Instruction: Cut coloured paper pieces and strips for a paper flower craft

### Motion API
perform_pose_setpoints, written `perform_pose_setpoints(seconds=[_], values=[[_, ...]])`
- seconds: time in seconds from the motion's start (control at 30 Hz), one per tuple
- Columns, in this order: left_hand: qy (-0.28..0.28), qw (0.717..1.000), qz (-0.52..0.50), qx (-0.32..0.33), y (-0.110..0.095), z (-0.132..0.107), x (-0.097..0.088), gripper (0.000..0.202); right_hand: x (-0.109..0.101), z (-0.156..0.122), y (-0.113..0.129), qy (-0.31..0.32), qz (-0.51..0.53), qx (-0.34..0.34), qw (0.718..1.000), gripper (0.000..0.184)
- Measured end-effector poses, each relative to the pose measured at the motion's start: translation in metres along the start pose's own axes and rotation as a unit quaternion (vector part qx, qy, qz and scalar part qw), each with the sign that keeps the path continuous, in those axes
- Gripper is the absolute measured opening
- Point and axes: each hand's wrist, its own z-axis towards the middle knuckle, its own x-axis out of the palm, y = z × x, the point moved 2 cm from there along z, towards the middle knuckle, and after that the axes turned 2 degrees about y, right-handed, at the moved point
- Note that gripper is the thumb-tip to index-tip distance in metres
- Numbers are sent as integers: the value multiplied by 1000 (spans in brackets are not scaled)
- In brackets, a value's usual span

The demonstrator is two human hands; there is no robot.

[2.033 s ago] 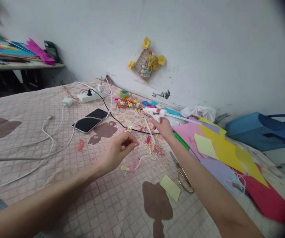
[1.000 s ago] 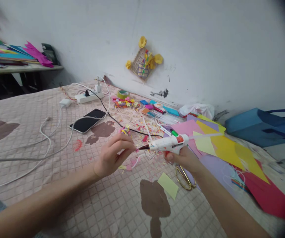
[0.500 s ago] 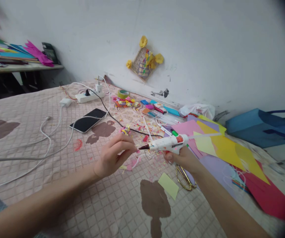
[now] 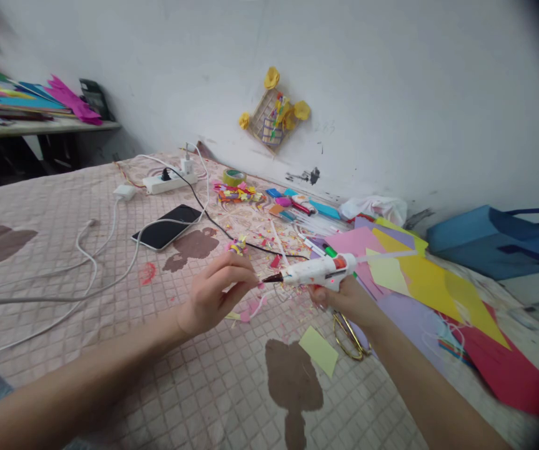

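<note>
My right hand is wrapped round the handle of a white glue gun, whose dark nozzle points left. A clear glue stick juts from its back end. My left hand is closed in a pinch, its fingertips right at the nozzle tip. What lies between those fingertips is too small to make out. Just above the left knuckles shows a small yellow, purple and white paper piece; whether the hand touches it I cannot tell. Pink and yellow paper scraps lie below the nozzle.
Gold-handled scissors and a pale yellow paper lie near my right wrist. Coloured sheets spread to the right, by a blue bag. A tablet, white cables and a power strip lie left.
</note>
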Motion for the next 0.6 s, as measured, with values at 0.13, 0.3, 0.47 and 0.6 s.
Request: perform_pose_setpoints(seconds=[0.13,0.3,0.47,0.6], values=[[-1,1000,1,5,-1,1,-1,24,0,0,-1,5,4,3,1000,38],[-6,1000,7,-4,0,2,-2,22,0,0,-2,13,-8,-2,1000,38],[-12,999,3,-44,4,0,1,19,-13,20,-9,-52,-108,9,993,38],[19,993,-11,-120,6,-1,6,9,-26,65,-24,-161,-271,13,949,45]])
